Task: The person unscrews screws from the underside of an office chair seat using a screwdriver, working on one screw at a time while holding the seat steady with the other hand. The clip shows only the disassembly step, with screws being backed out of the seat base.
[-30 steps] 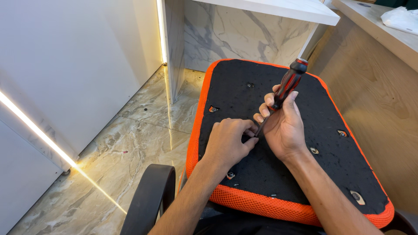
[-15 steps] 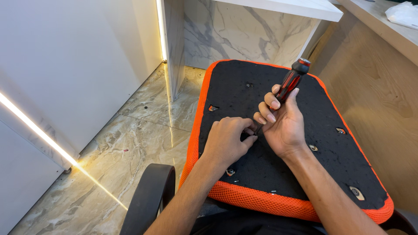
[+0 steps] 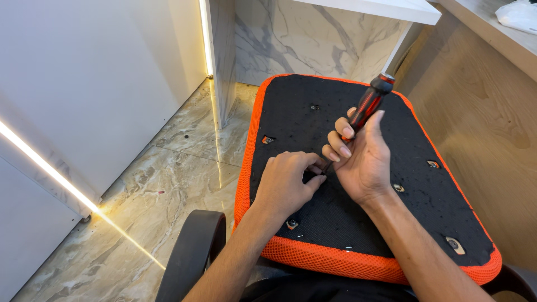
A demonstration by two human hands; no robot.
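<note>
Two hands working | right hand [image 3: 366, 162] is grasping screwdriver [image 3: 369, 103], handle tilting toward 1 o'clock | left hand [image 3: 288, 182] fingertips are pinching at tip on seat base [image 3: 335, 223] | we are judging: steady tip, push straight.

Finished interior, a home or office room by the look of it: polished marble-pattern floor tiles [image 3: 140, 201], a lit strip [image 3: 50, 173] along the base of white cabinet panels [image 3: 84, 84], a marble-faced partition [image 3: 302, 39], and a wood-veneer worktop [image 3: 486, 22] at the right.
</note>
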